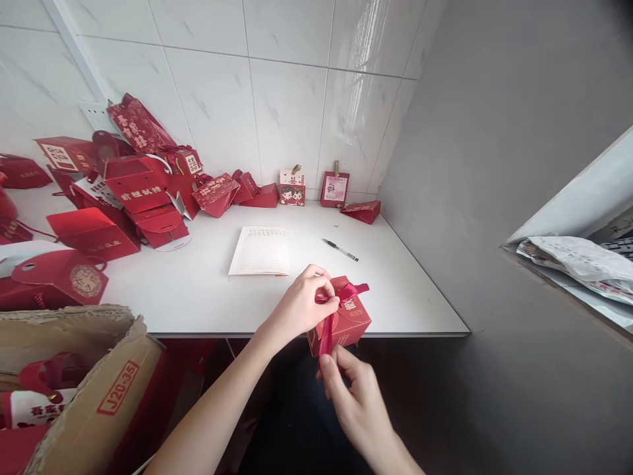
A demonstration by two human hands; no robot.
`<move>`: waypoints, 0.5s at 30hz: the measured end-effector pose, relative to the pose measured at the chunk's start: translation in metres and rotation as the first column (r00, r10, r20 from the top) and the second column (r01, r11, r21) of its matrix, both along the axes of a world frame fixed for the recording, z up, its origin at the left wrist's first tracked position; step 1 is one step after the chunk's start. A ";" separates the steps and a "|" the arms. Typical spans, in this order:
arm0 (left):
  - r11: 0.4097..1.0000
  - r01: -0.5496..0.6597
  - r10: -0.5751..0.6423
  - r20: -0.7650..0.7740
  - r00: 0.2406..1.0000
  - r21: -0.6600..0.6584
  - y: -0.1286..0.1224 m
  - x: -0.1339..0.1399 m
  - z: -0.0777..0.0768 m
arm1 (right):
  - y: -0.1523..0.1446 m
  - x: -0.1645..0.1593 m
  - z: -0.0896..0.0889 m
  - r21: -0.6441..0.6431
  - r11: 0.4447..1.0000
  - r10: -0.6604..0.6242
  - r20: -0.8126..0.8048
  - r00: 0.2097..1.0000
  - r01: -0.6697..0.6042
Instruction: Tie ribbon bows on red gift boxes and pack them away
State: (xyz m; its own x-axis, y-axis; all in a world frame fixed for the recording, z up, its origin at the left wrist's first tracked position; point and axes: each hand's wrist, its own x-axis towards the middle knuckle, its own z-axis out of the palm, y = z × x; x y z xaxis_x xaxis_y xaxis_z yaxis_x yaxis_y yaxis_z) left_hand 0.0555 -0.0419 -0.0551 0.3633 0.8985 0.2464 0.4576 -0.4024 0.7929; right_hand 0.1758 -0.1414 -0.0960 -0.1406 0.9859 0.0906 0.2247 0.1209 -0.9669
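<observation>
Both hands (307, 298) (353, 390) in pinch grips

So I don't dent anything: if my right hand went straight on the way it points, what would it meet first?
Past the shiny red fabric ribbon it pinches, your right hand would probably meet the near side of the red printed cardboard box; depth is unclear.

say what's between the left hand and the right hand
In the head view, a length of red ribbon over part of the red box.
</observation>
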 end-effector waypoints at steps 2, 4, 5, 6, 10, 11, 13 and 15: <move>0.999 0.050 -0.050 0.007 0.999 -0.010 0.003 -0.004 -0.001 | 0.007 0.021 0.007 0.086 0.990 -0.118 0.057 0.991 0.113; 0.994 0.107 -0.107 0.004 0.994 -0.034 0.006 -0.008 0.000 | 0.020 0.045 0.014 0.177 0.931 -0.341 0.104 0.934 0.320; 0.990 0.132 -0.132 0.001 0.991 -0.049 0.008 -0.009 0.000 | 0.028 0.056 0.018 0.199 0.898 -0.422 0.137 0.896 0.392; 0.986 0.151 -0.151 -0.003 0.988 -0.064 0.009 -0.011 0.001 | 0.037 0.066 0.020 0.204 0.886 -0.450 0.171 0.876 0.416; 0.984 0.167 -0.169 -0.025 0.985 -0.067 0.011 -0.012 0.004 | 0.067 0.081 0.021 0.070 0.977 -0.210 0.208 0.955 0.200; 0.985 0.164 -0.166 -0.030 0.986 -0.060 0.010 -0.012 0.004 | 0.072 0.080 0.018 0.027 0.988 -0.151 0.170 0.974 0.149; 0.986 0.162 -0.164 -0.039 0.986 -0.046 0.009 -0.012 0.004 | 0.078 0.075 0.014 -0.020 0.994 -0.103 0.070 0.992 0.105; 0.986 0.164 -0.165 -0.050 0.985 -0.037 0.008 -0.012 0.005 | 0.083 0.070 0.010 -0.049 0.994 -0.098 -0.022 0.995 0.097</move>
State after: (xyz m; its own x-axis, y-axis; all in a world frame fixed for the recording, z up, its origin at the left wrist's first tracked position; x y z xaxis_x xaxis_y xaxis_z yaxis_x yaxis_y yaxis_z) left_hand 0.0438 -0.0342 -0.0502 0.5184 0.8326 0.1949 0.4284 -0.4501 0.7835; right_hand 0.2460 -0.0587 -0.0855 -0.0423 0.9981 0.0455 0.2093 0.0533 -0.9764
